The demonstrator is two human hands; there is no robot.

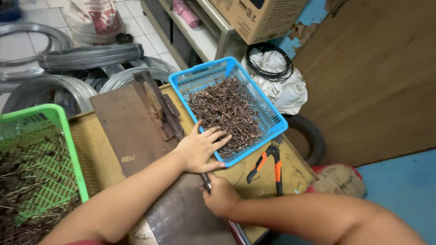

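Hands at a basket of rusty wire hooks

Left hand (200, 149), fingers spread, rests on brown bent wires in the blue mesh basket (272, 113); right hand (220, 195) clenches a metal rod (206, 182) near orange-handled cutters (269, 164).

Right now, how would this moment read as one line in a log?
left hand: reaching into blue basket of bent wire pieces | right hand: gripping metal rod | pliers: lying on table

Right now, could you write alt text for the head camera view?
The left hand reaches into a blue basket of bent rusty wire pieces; the right hand grips a metal rod. Orange-handled pliers lie nearby.
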